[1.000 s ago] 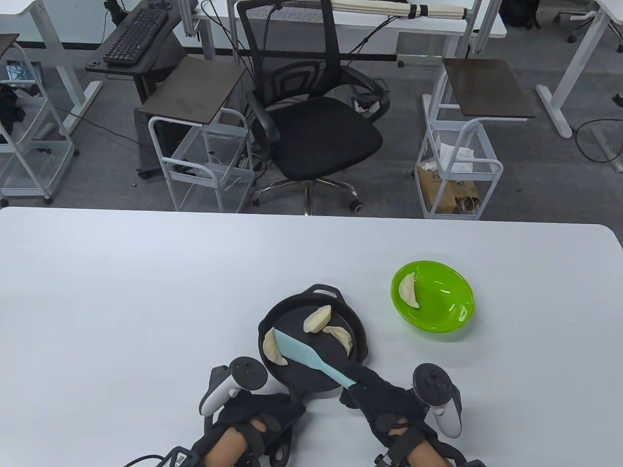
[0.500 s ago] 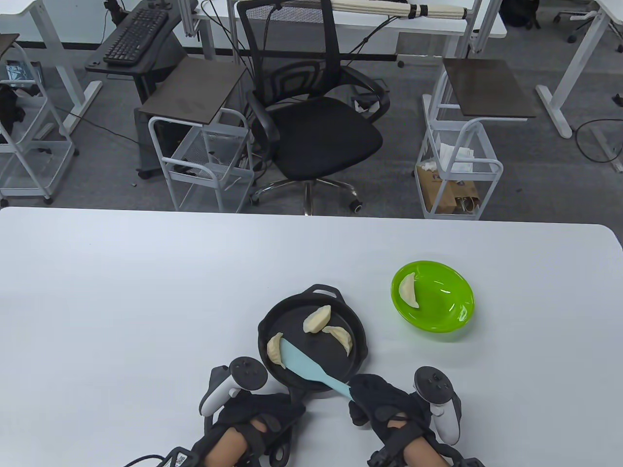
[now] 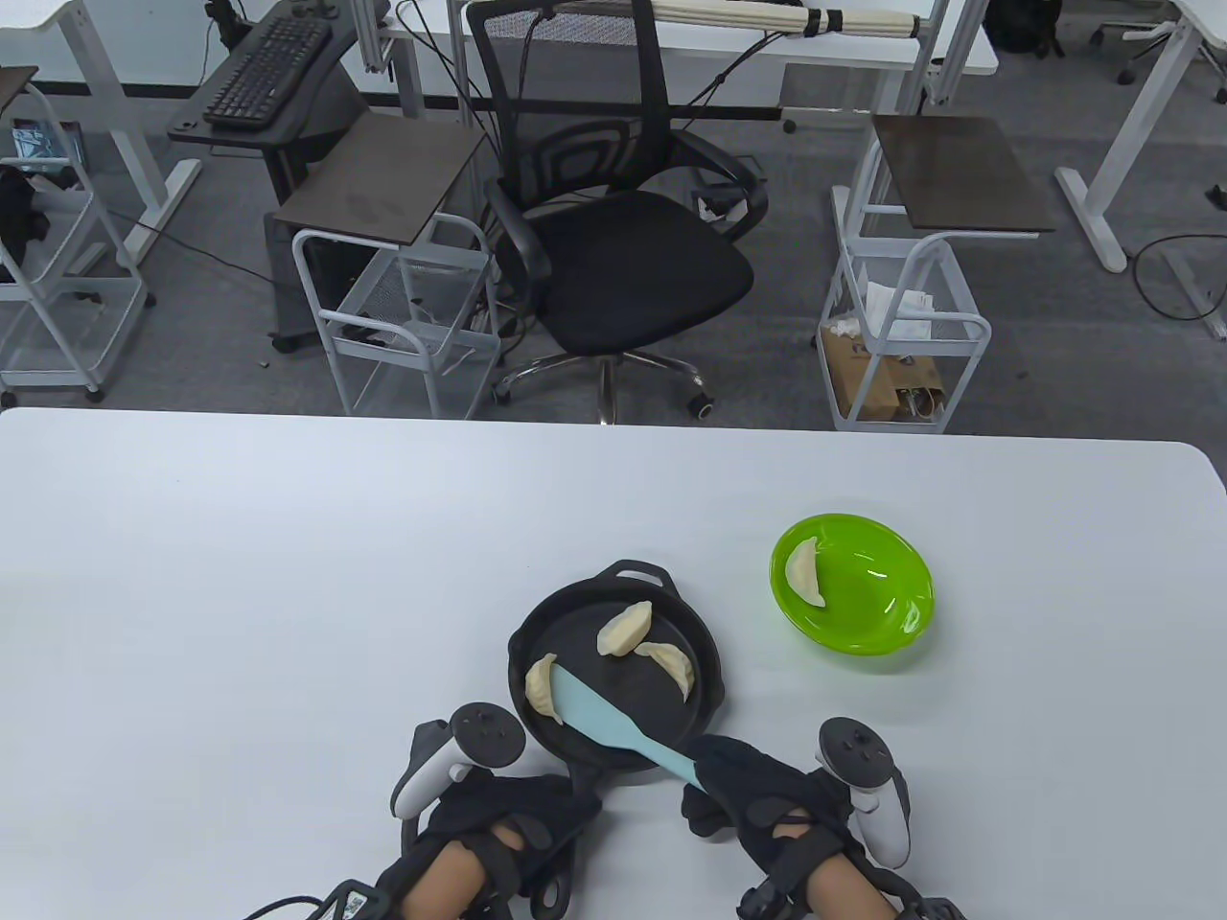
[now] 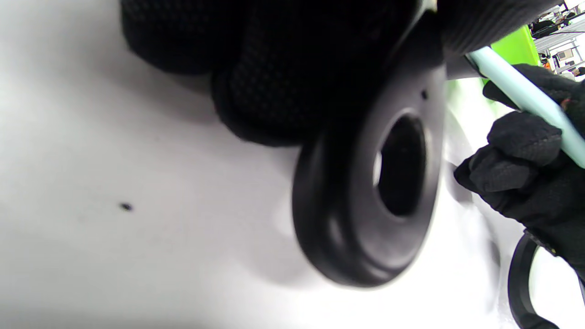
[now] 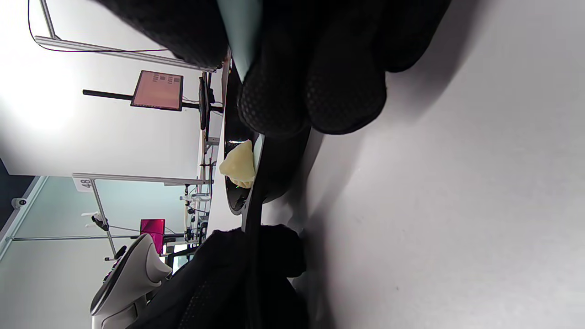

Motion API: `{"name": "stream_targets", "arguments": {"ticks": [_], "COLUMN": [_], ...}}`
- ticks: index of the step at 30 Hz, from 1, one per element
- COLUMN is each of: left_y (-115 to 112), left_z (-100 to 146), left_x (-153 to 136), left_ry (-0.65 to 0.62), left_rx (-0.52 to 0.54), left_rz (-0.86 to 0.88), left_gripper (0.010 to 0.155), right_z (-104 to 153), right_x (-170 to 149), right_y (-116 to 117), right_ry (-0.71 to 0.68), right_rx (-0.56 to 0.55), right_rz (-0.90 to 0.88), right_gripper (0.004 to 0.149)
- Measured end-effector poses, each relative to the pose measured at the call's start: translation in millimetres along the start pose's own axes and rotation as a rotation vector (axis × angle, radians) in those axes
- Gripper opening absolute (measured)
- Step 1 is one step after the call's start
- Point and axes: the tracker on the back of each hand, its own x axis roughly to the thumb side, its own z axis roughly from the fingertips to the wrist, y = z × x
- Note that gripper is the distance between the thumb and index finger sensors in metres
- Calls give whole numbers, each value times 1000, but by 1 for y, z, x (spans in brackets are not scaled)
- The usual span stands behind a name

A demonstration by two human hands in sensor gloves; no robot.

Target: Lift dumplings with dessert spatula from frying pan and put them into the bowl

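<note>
Both hands sat at the near edge of the table: our left hand (image 3: pixel 508 815) had its fingers curled round the frying pan's handle (image 4: pixel 365 201), and our right hand (image 3: pixel 757 786) gripped the stem of the dessert spatula (image 3: pixel 613 719), its pale blue blade lying across the frying pan (image 3: pixel 705 690) with the tip touching the leftmost dumpling (image 3: pixel 540 688) (we could not tell whether it had slid underneath). By our reckoning the job was about a quarter done: one dumpling in the bowl (image 3: pixel 806 573) lay against the left wall of the green bowl (image 3: pixel 891 613), while two more dumplings (image 3: pixel 647 644) waited mid-pan, so three were left to carry over.

From above we got the whole layout and the count. Our left wrist view alone showed the handle's ringed end lifted clear under the palm, with the bowl a green sliver behind. Our right wrist view, on its side, showed a dumpling in profile at the pan's rim, nothing of the bowl
</note>
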Motion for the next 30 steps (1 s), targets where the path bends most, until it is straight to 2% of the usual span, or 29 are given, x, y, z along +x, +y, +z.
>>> {"name": "stream_targets", "arguments": {"ticks": [30], "left_y": [0], "left_z": [0], "left_x": [-1], "left_ry": [-2], "left_rx": [-3], "left_rz": [4], "left_gripper": [63], "right_z": [6], "right_x": [-4], "right_y": [-4], "right_ry": [-56], "right_rx": [-41], "right_rz": [-134], "right_gripper": [53]}}
